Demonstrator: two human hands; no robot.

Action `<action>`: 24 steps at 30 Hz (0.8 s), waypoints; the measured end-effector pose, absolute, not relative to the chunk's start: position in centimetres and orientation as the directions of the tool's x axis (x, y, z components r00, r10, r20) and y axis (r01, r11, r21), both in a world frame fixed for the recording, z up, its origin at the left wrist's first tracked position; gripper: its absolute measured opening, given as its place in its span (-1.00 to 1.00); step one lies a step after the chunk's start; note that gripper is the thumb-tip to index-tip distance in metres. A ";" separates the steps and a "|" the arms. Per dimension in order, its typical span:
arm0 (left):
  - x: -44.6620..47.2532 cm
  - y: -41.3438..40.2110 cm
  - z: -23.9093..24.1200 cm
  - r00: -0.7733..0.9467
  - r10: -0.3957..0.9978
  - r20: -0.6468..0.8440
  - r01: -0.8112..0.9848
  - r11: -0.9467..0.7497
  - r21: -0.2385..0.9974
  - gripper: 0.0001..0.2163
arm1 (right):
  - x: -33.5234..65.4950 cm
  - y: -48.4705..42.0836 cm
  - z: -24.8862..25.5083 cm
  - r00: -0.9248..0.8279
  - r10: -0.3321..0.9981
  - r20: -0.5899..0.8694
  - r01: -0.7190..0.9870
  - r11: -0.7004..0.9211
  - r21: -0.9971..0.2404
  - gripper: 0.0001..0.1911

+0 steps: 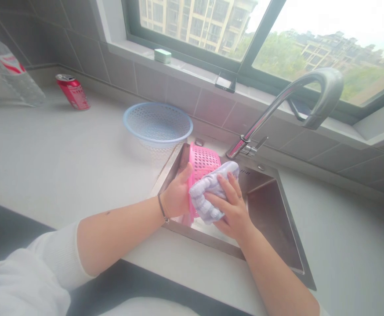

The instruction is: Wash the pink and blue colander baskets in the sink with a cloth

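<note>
Over the steel sink [277, 219], my left hand [177, 193] grips the rim of a pink perforated basket [202, 160] held on its side. My right hand [231, 206] presses a pale lilac cloth [208, 193] against the basket, fingers curled over the cloth. The basket's lower part is hidden behind the cloth and hands.
A blue perforated basket [158, 125] stands on the grey counter [47, 162] just left of the sink. A curved chrome faucet [287, 101] arches over the basin. A red can [72, 91] and a clear plastic bottle [7, 74] lie far left. A green soap box [162, 55] sits on the window sill.
</note>
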State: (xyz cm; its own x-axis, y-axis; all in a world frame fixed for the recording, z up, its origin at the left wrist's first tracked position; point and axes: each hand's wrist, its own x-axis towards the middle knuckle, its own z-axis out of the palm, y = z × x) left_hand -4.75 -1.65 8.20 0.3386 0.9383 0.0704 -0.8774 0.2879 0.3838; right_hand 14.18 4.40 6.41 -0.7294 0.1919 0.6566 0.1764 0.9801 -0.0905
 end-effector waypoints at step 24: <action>-5.2 -1.6 8.6 0.221 0.973 0.058 -0.906 0.183 0.382 -0.34 | 14.2 4.7 5.5 -0.745 0.179 0.643 0.157 0.983 -0.092 -0.53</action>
